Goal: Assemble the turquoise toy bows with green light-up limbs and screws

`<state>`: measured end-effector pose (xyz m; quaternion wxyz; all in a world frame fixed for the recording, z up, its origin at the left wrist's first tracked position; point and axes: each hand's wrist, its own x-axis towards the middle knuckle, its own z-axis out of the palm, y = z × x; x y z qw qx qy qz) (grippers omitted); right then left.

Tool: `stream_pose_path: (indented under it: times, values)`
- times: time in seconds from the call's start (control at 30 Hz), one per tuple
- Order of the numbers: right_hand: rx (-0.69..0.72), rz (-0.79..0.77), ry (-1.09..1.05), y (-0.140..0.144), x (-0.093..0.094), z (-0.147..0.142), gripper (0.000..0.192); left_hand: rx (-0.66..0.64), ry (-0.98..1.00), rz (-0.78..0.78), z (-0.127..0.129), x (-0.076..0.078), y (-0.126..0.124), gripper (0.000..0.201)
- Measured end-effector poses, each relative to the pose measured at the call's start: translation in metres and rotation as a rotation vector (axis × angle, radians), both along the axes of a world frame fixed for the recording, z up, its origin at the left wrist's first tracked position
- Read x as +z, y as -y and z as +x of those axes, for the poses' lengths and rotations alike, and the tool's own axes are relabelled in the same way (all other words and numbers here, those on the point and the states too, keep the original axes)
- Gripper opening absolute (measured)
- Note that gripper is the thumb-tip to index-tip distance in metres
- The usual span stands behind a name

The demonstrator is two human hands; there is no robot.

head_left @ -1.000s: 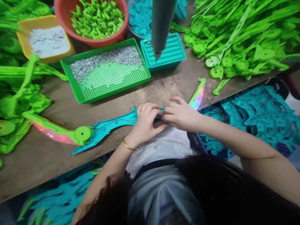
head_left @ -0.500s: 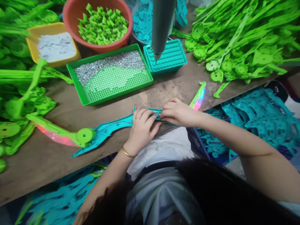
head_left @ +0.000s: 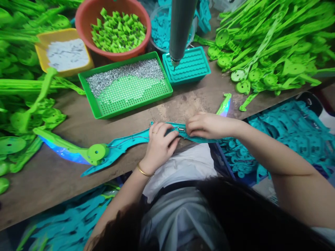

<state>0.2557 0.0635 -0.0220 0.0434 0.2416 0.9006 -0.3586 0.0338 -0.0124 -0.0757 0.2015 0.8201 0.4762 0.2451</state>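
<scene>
Worn brown desk (head_left: 65, 174) carries heaps of green plastic parts at 9 and 2 o'clock. At its near edge lies a teal toy shell (head_left: 131, 141). Left hand (head_left: 159, 146) presses down on it, fingers curled; right hand (head_left: 206, 125) pinches a small metal piece (head_left: 181, 129) set in it. At 12 o'clock sits a green screw tray (head_left: 125, 87) under a hanging grey screwdriver (head_left: 180, 28).

Plastic parts on a worn wooden table

The teal toy piece (head_left: 131, 141) under my hands is smooth, slightly glossy plastic. The table (head_left: 65, 129) is rough, stained wood, matt. The green tray (head_left: 90, 94) is shiny plastic and holds bright metal screws (head_left: 123, 71). My bracelet (head_left: 142, 170) is polished golden metal.
</scene>
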Motion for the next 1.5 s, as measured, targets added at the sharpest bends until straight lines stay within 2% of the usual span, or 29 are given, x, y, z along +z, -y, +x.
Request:
stream_pose_path:
  times: [0.27, 0.5, 0.73, 0.9, 1.03, 1.2, 1.37, 1.5]
  values:
    - [-0.054, 0.031, -0.006, 0.003, -0.003, 0.000, 0.015, -0.061, -0.101, 0.024, 0.001, 0.006, 0.001, 0.019]
    - [-0.090, 0.012, -0.018, 0.001, -0.003, 0.000, 0.013, -0.003, -0.190, 0.007, 0.016, 0.012, -0.002, 0.021]
    - [-0.122, 0.028, -0.022, 0.003, -0.002, -0.002, 0.013, -0.029, -0.115, -0.020, 0.013, 0.013, 0.002, 0.019]
    - [-0.125, 0.156, 0.007, 0.006, -0.008, -0.009, 0.015, -0.086, -0.157, -0.013, 0.006, 0.013, 0.004, 0.020]
    - [-0.150, 0.262, 0.002, 0.008, -0.017, -0.018, 0.021, -0.101, -0.115, 0.008, 0.002, 0.008, 0.004, 0.022]
    - [-0.221, 0.182, -0.061, 0.006, -0.024, -0.024, 0.018, -0.117, -0.077, 0.020, 0.001, 0.004, 0.005, 0.022]
    - [-0.280, 0.050, -0.131, 0.001, -0.028, -0.023, 0.014, -0.111, -0.143, 0.040, 0.003, 0.003, 0.006, 0.029]
    - [-0.255, -0.025, -0.114, -0.005, -0.024, -0.022, 0.016, -0.106, -0.149, 0.068, 0.004, 0.002, 0.006, 0.025]
